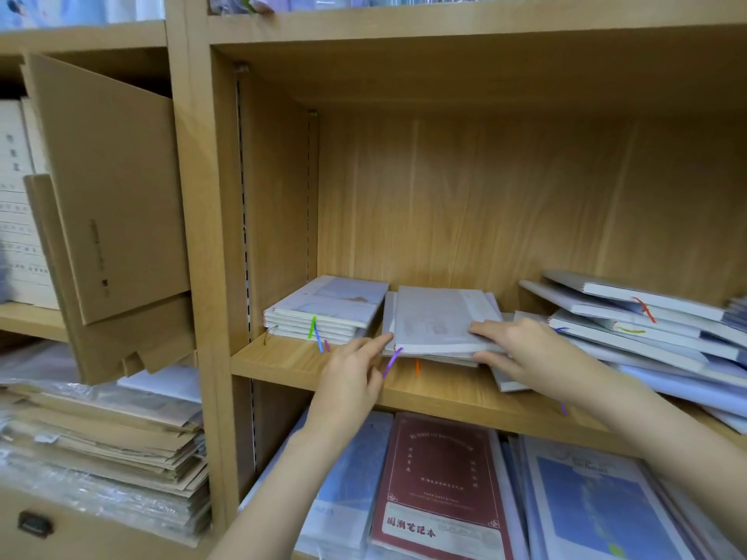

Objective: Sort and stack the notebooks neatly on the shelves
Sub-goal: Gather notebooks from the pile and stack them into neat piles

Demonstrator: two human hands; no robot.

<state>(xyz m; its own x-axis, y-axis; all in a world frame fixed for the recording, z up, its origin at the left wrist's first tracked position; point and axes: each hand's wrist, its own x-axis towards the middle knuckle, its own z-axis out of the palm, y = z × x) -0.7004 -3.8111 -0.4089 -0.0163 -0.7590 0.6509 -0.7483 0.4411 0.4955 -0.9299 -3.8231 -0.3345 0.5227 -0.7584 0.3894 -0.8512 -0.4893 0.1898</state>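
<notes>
While fingers brush its corner, right hand (511, 349) gripping notebook (438, 325).

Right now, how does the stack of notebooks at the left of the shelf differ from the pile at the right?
The left stack is squared up, edges flush; the right pile is fanned out and slanting. The left stack sits fully on the shelf; the right pile spills past its front edge. No hand touches the left stack, nor visibly the right pile. Both hold pale-covered notebooks with coloured ribbon markers.
</notes>
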